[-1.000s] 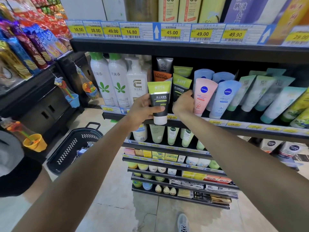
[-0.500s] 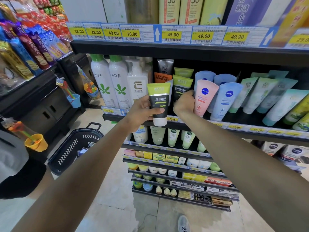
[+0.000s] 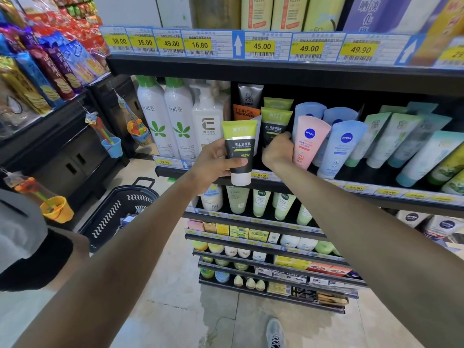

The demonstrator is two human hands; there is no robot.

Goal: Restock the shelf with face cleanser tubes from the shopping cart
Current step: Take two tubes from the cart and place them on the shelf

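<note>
Holding tube [image 3: 239, 153] upright in left hand [image 3: 216, 167], fingers wrapped round it, just before shelf [image 3: 351, 188] edge, not yet placed. Right hand [image 3: 277, 153] curled on shelved tube [image 3: 275, 126], likely clearing a slot. Basket [image 3: 113, 214] below.

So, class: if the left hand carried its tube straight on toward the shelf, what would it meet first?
Probably the L'Oreal tube behind the held tube in the left hand, though depth is unclear.
</note>
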